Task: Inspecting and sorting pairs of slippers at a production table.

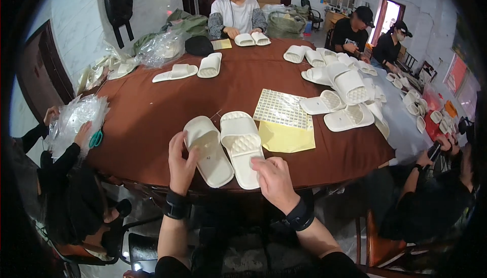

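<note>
Two cream slippers lie side by side at the near table edge, toes pointing away. My left hand (181, 162) grips the outer edge of the left slipper (215, 164), which is tilted and bears a small dark mark on its footbed. My right hand (276, 179) has its fingers curled and pressed together at the footbed of the right slipper (242, 146). Whatever those fingertips hold, if anything, is too small to make out. Just beyond lies a sheet of small printed stickers (284, 108) with a yellow backing (286, 137).
A pile of cream slippers (350, 85) covers the table's right side; another pair (209, 66) lies farther back left. A person (237, 12) across the table handles slippers. At left, someone's hands rest on clear plastic bags (76, 121) beside teal scissors (96, 139). Other people sit at right.
</note>
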`<action>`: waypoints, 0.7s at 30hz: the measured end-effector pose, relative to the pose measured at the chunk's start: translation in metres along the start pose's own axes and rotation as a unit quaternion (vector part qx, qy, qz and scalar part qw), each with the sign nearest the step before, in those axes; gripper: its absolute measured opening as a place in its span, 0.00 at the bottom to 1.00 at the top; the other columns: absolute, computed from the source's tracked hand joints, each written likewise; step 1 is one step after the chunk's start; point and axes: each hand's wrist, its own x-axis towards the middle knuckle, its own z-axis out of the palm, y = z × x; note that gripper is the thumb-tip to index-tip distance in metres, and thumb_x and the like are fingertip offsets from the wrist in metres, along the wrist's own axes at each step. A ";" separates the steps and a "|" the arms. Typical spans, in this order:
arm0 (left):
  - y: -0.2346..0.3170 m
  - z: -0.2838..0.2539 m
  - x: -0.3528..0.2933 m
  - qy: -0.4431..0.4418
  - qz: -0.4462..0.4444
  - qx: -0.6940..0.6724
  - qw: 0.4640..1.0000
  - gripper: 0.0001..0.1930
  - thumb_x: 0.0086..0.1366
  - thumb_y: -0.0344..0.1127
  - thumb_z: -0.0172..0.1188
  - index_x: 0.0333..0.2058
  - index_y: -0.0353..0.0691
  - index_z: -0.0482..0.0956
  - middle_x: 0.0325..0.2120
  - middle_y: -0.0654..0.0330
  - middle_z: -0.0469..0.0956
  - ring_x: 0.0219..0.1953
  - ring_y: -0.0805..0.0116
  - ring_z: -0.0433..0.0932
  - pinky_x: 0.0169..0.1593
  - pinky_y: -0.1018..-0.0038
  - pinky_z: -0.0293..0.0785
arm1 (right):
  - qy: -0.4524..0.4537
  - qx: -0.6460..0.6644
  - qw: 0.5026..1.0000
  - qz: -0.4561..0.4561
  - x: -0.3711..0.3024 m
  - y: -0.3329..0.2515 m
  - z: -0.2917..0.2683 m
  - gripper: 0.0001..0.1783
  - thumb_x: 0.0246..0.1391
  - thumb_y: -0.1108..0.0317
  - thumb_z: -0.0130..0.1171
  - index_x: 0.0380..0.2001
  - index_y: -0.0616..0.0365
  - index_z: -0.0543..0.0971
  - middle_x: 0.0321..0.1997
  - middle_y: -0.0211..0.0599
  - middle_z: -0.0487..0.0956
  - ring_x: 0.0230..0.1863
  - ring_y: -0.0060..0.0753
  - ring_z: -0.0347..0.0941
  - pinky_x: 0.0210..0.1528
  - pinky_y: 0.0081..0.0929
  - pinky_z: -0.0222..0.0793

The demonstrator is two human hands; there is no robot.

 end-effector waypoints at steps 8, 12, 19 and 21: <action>-0.021 0.011 0.012 -0.054 0.068 0.175 0.981 0.29 0.55 0.24 0.54 0.59 0.38 0.70 0.62 0.46 0.67 0.60 0.44 0.67 0.64 0.60 0.62 | -0.026 -0.003 1.000 -0.016 -0.003 -0.001 -0.003 0.14 0.53 0.74 0.61 0.44 0.56 0.77 0.53 0.33 0.78 0.48 0.44 0.69 0.53 0.38 0.64; -0.013 0.010 0.010 -0.053 0.078 0.118 0.989 0.28 0.52 0.20 0.50 0.54 0.40 0.74 0.59 0.48 0.69 0.59 0.46 0.68 0.63 0.60 0.63 | -0.038 -0.009 0.999 -0.024 -0.006 0.000 -0.006 0.16 0.52 0.69 0.64 0.45 0.55 0.77 0.56 0.33 0.77 0.50 0.44 0.68 0.55 0.38 0.63; -0.017 0.016 0.014 -0.027 0.026 0.131 0.991 0.26 0.51 0.18 0.48 0.50 0.43 0.73 0.53 0.51 0.73 0.55 0.44 0.69 0.59 0.58 0.65 | -0.114 -0.001 0.993 -0.026 -0.002 -0.012 -0.022 0.26 0.47 0.65 0.69 0.51 0.54 0.75 0.61 0.34 0.72 0.55 0.44 0.66 0.59 0.39 0.61; -0.014 0.015 0.017 -0.048 0.005 0.125 0.991 0.26 0.51 0.19 0.48 0.51 0.44 0.72 0.52 0.51 0.74 0.54 0.44 0.69 0.59 0.57 0.65 | -0.117 -0.019 0.993 -0.013 -0.006 -0.011 -0.021 0.28 0.46 0.67 0.69 0.52 0.53 0.75 0.61 0.34 0.71 0.56 0.44 0.65 0.60 0.39 0.61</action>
